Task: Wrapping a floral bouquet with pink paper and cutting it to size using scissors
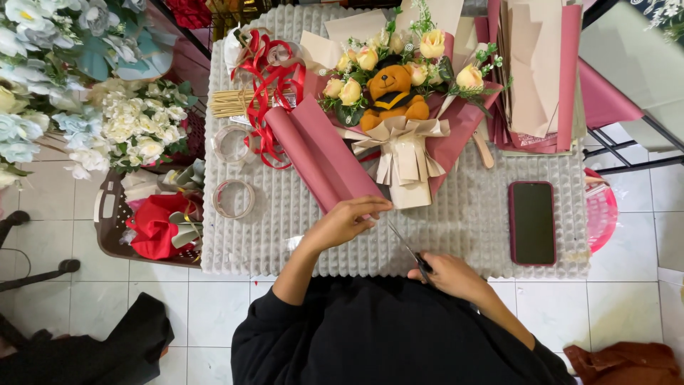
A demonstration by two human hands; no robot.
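Grey textured matting covers the table (285,235), and nearly everything lies on it. Biggest is the bouquet (406,93) at the middle of the far edge, cream roses around a brown teddy bear (390,96), wrapped in dusty pink with a beige bow. A stack of pink and beige wrapping sheets (538,71) fills the far right corner. The rolled pink paper (320,157) slants from the centre toward the near edge, where my left hand (345,221) presses its end flat, fingers closed on the paper. A dark phone (532,222) lies near the right edge. My right hand (449,274), at the near edge, grips the scissors (407,249), blades pointing at the roll.
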